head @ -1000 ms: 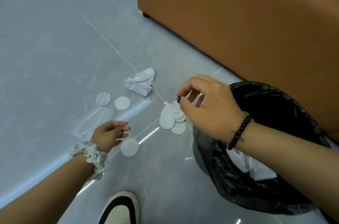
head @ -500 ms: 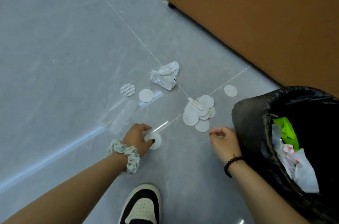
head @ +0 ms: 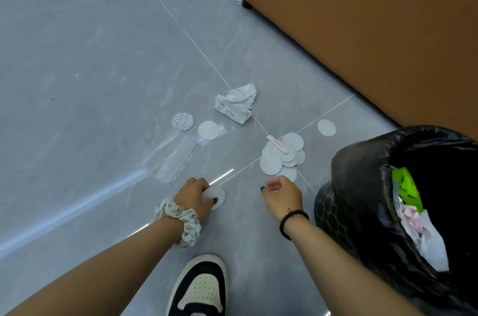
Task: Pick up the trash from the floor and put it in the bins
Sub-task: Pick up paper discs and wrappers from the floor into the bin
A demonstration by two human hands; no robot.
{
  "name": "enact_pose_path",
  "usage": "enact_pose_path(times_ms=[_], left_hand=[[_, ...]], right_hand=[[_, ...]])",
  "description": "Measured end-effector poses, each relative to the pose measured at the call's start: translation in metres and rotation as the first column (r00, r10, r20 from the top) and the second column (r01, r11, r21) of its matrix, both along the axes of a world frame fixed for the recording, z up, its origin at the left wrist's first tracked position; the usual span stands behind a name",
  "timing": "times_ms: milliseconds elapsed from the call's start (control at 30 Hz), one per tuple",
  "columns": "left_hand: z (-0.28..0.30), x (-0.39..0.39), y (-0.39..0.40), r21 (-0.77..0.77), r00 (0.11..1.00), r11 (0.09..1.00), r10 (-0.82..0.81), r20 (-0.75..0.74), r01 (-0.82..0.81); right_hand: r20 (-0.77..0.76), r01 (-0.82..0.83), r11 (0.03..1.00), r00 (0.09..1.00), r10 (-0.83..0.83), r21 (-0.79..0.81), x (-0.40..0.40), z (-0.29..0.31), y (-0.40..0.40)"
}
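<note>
Trash discs lie on the floor (head: 77, 57) left of my bin (head: 362, 165): my left hand (head: 192, 198) pinches one white disc (head: 217, 198); my right hand (head: 283, 196), loosely curled, holds nothing I can see; beyond, a disc pile (head: 283, 154) and crumpled wrapper (head: 235, 103).

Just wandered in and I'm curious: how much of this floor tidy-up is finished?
Done: the black-lined bin already holds paper and green scraps. In hand: the left hand pinches one white round disc on the grey floor; the right hand reaches near the disc pile. Left: that pile, three loose discs, the crumpled white wrapper and clear plastic film.
</note>
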State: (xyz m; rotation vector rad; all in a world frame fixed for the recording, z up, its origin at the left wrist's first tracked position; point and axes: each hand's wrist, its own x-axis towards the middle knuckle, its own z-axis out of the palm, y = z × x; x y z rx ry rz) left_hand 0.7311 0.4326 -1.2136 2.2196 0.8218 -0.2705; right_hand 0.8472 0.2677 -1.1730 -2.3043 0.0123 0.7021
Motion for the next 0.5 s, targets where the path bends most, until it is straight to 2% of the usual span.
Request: enact_pose_path(times_ms=[100,167,300,400,500], left_hand=[[0.007,-0.001,0.011,-0.001,0.994,0.997,0.082,0.067,-0.082],[0.011,0.0,0.02,0.019,0.98,0.988,0.151,0.128,-0.155],[0.015,0.001,0.039,0.176,0.938,0.932,0.281,0.205,-0.318],[0.01,-0.004,0.052,0.33,0.957,0.898,0.268,0.109,-0.289],[0.008,-0.009,0.061,0.313,0.971,0.926,0.236,-0.047,-0.21]], right_hand=[[0.039,0.083,0.994,0.996,-0.08,-0.076,0.024,-0.01,-0.001],[0.089,0.09,0.983,0.993,-0.077,-0.158,0.039,-0.017,-0.005],[0.185,-0.083,0.954,0.973,0.14,-0.288,0.058,-0.027,-0.007],[0.1,-0.296,0.913,0.937,0.334,-0.281,0.058,-0.035,-0.006],[-0.044,-0.426,0.846,0.899,0.436,-0.32,0.045,-0.04,-0.007]])
